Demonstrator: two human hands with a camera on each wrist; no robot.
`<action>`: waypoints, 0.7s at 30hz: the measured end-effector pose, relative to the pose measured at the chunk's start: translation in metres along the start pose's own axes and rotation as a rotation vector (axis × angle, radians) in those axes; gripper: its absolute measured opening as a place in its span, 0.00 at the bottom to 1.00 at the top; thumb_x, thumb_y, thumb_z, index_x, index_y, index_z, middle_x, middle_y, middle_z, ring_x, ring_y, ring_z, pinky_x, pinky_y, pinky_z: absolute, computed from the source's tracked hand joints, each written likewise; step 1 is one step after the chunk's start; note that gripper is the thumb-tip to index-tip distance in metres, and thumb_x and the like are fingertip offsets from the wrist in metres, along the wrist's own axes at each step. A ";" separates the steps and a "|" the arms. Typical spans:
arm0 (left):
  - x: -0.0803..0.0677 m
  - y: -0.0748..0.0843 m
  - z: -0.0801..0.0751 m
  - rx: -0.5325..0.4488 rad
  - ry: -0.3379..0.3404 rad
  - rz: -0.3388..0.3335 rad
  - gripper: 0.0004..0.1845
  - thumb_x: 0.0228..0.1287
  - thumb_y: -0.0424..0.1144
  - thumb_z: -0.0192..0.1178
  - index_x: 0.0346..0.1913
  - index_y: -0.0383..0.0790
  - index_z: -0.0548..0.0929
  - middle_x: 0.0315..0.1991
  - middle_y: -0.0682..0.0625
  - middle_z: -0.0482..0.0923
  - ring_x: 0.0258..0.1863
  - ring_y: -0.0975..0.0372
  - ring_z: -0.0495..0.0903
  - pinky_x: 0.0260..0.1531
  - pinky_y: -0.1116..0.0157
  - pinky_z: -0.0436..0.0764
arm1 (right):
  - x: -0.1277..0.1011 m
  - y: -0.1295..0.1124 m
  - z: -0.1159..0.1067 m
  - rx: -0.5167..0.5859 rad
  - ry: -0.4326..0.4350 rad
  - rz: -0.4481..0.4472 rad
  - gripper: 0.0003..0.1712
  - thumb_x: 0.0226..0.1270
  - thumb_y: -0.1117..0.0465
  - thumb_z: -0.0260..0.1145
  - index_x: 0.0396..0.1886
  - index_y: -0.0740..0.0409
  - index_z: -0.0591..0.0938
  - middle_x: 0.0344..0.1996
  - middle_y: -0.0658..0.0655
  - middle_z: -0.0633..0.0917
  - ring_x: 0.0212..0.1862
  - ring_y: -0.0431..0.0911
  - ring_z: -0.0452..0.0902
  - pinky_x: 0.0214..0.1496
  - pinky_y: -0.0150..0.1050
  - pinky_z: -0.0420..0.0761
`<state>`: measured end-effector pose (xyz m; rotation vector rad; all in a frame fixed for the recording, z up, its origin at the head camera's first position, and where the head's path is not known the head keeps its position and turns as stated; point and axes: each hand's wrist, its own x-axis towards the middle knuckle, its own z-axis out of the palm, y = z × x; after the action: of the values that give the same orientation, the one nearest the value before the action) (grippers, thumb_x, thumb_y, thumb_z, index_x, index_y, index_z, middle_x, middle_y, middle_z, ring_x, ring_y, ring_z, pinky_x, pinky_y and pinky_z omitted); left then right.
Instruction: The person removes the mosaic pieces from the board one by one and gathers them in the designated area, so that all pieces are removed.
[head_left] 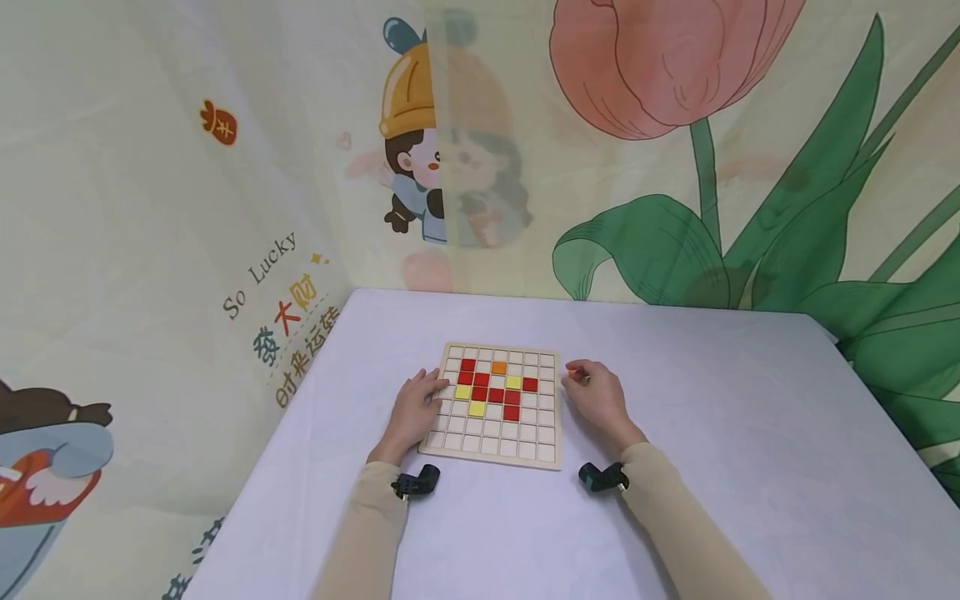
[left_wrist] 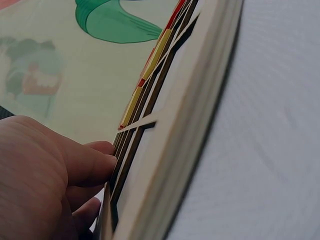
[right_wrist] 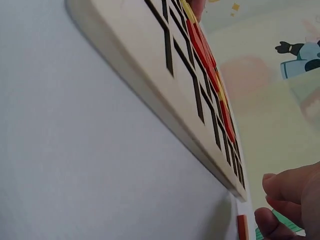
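Mostly red tiles point(head_left: 481, 380) in brd point(head_left: 489, 428)

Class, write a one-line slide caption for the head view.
A left hand touches a wooden grid board bearing red, yellow and orange tiles; the right hand is beside it.

Even, diffuse light brightens the head view, casting a faint shadow beside the right sleeve point(head_left: 686, 512), while both wrist views look dimmer and softer, the left hand point(left_wrist: 47, 172) slightly blurred.
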<state>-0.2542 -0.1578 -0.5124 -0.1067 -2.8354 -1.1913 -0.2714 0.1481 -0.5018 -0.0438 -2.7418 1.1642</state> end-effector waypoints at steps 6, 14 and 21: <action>-0.001 0.001 -0.001 -0.014 0.003 0.002 0.18 0.60 0.30 0.52 0.54 0.42 0.77 0.65 0.50 0.63 0.68 0.56 0.51 0.69 0.58 0.46 | -0.008 -0.007 0.012 0.023 -0.049 -0.030 0.15 0.57 0.58 0.63 0.44 0.55 0.79 0.34 0.53 0.77 0.34 0.46 0.69 0.32 0.35 0.70; 0.000 -0.001 0.000 -0.040 0.003 -0.019 0.19 0.59 0.29 0.50 0.53 0.43 0.79 0.64 0.52 0.64 0.69 0.58 0.50 0.69 0.58 0.45 | -0.014 -0.014 0.025 0.036 -0.043 -0.097 0.13 0.56 0.60 0.64 0.42 0.54 0.81 0.28 0.49 0.77 0.29 0.44 0.67 0.28 0.35 0.67; 0.002 -0.001 0.001 -0.053 -0.004 -0.031 0.21 0.57 0.28 0.49 0.53 0.44 0.79 0.64 0.53 0.64 0.69 0.59 0.49 0.69 0.58 0.44 | -0.015 -0.019 0.033 0.045 -0.050 -0.091 0.12 0.57 0.58 0.64 0.42 0.53 0.82 0.29 0.49 0.77 0.32 0.44 0.68 0.32 0.34 0.69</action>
<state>-0.2560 -0.1581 -0.5138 -0.0679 -2.8192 -1.2747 -0.2616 0.1101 -0.5131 0.1153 -2.7269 1.2178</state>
